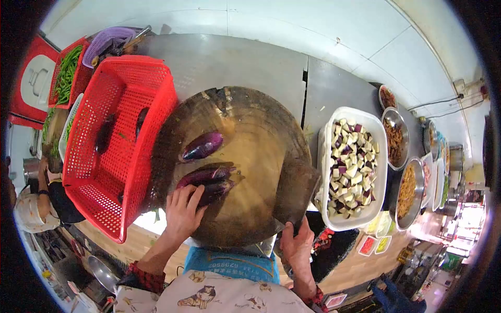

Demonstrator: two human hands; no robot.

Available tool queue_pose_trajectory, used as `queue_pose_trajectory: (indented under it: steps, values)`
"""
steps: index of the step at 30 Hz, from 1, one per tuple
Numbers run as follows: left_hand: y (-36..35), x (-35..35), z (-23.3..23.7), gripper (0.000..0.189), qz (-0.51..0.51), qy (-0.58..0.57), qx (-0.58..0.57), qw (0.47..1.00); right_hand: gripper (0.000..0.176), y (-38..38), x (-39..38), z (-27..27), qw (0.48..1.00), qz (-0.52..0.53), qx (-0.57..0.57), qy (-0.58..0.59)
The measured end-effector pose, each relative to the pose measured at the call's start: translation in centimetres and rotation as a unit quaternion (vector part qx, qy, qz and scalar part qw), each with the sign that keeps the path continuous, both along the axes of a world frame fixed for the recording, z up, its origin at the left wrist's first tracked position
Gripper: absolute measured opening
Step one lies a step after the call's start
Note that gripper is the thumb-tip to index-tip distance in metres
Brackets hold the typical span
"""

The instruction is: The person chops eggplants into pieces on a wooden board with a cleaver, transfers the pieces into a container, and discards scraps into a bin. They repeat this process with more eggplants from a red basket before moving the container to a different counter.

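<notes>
On a round wooden chopping block (250, 208) lie purple eggplants. My left hand (183, 209) rests its curved fingers on the near end of an eggplant (211, 182) that lies against another one. A shorter eggplant piece (202, 145) sits farther up the block, untouched. My right hand (297, 241) is wrapped round the handle of a wide cleaver (296, 190), whose blade lies over the block's right side. Beyond it stands a white tub (382, 172) of cubed eggplant (350, 169).
A red perforated basket (99, 182) with a few eggplants stands at the left. Green beans (68, 73) fill a red basket behind it. Metal bowls (409, 194) of food line the right. Another person (36, 208) is at far left.
</notes>
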State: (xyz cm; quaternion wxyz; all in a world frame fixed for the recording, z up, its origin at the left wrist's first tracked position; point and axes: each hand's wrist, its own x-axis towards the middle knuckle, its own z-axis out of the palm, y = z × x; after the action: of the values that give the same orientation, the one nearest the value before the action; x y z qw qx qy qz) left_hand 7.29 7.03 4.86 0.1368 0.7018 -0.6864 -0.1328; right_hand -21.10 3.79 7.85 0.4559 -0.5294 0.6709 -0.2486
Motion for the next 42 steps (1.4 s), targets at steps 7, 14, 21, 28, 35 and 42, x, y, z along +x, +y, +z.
queue_pose_trajectory:
  steps: [7, 14, 21, 28, 35, 42]
  values:
    - [-1.5, -4.5, -1.4, 0.06, -0.092, 0.16, -0.061, 0.981, 0.014, 1.5, 0.3, 2.4, 0.97, 0.169, -0.066, 0.164]
    - [-3.5, -5.5, -2.5, 0.059, -0.114, 0.237, -0.049, 0.964, 0.016, 2.3, 1.6, 4.3, 0.949, 0.188, 0.032, 0.25]
    - [-4.2, -5.5, -2.5, 0.057, -0.091, 0.233, -0.027, 0.968, 0.022, -1.1, 4.3, 0.8, 0.935, 0.217, 0.048, 0.275]
    - [-4.1, -7.4, -2.8, 0.037, 0.086, 0.318, -0.036, 0.944, 0.019, -3.6, 5.0, 2.5, 0.957, 0.151, 0.048, 0.244]
    - [-5.9, -8.3, -5.1, 0.028, 0.019, 0.257, -0.075, 0.963, 0.019, -0.4, 5.7, 6.0, 0.953, 0.173, 0.098, 0.229]
    - [-5.5, -8.8, -7.0, 0.027, 0.018, 0.269, -0.101, 0.958, 0.021, 1.2, 6.2, 5.9, 0.939, 0.184, 0.149, 0.249]
